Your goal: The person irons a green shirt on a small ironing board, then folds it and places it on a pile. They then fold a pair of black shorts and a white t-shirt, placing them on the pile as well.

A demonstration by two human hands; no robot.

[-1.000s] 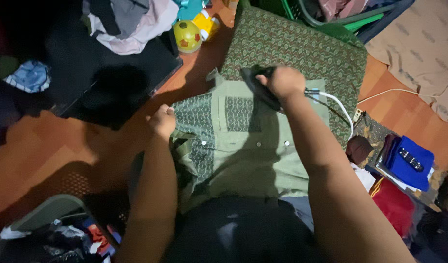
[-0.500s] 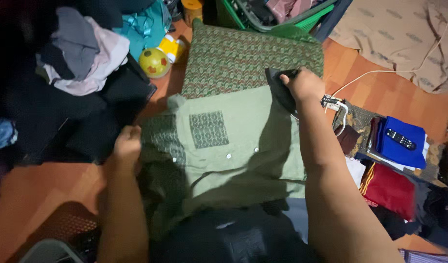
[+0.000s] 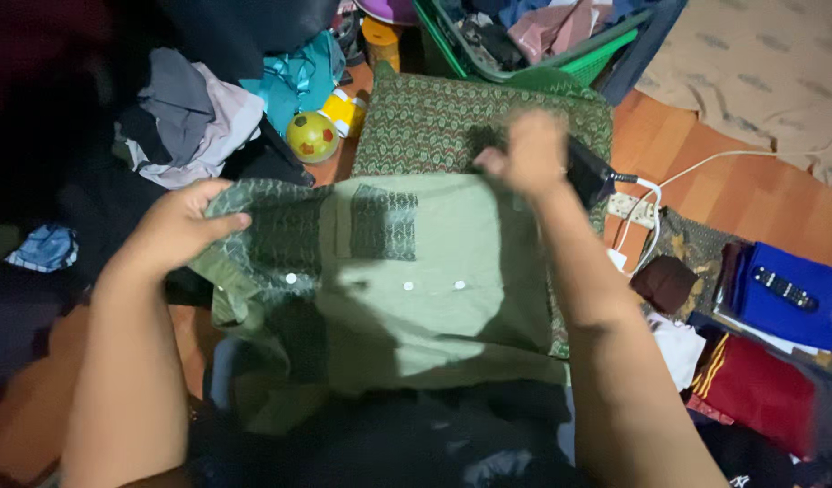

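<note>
My left hand (image 3: 176, 226) pinches the green shirt (image 3: 416, 280) at nine o'clock; my right hand (image 3: 527, 155), blurred, grips its top edge, hiding the iron (image 3: 586, 172).

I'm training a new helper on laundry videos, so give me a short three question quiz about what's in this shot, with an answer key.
1. True or false: the left hand grips the green shirt at its patterned edge.
2. Which lies beside the yellow ball? A) the blue folded cloth with a remote on it B) the patterned green cushion C) the white power strip
3. Fill in: the right hand, blurred, is at the shirt's far edge, with the dark ____ just beyond it.

Key: 1 true; 2 B; 3 iron.
</note>
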